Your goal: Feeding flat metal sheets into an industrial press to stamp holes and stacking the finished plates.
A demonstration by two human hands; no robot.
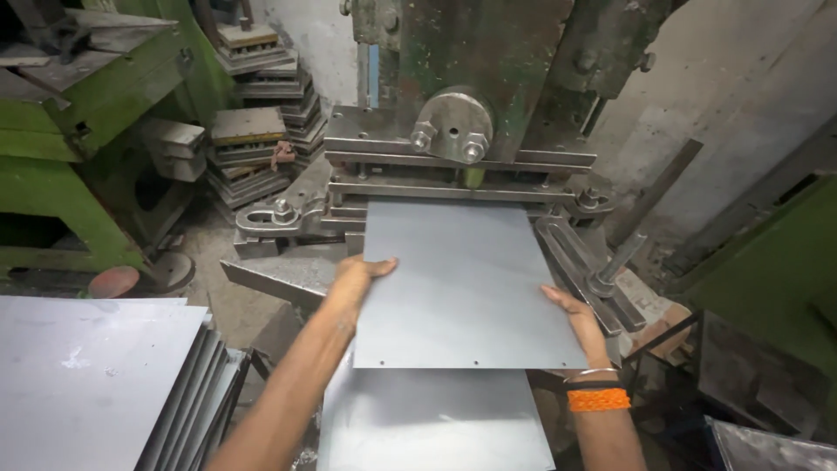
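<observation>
A flat grey metal sheet point(462, 279) with small holes along its near edge lies on the bed of a green press machine point(488, 52), its far edge under the steel die plates point(453, 170). My left hand point(356, 277) grips the sheet's left edge. My right hand point(574, 316) holds its right edge; that wrist wears an orange band and a bangle. Beneath and nearer to me lies another metal sheet point(432, 419).
A stack of grey metal sheets point(96, 375) stands at the lower left. Piles of steel die blocks point(257, 113) sit at the back left beside a green machine point(61, 131). Clamps and bolts point(593, 270) flank the press bed. Green equipment point(767, 270) stands on the right.
</observation>
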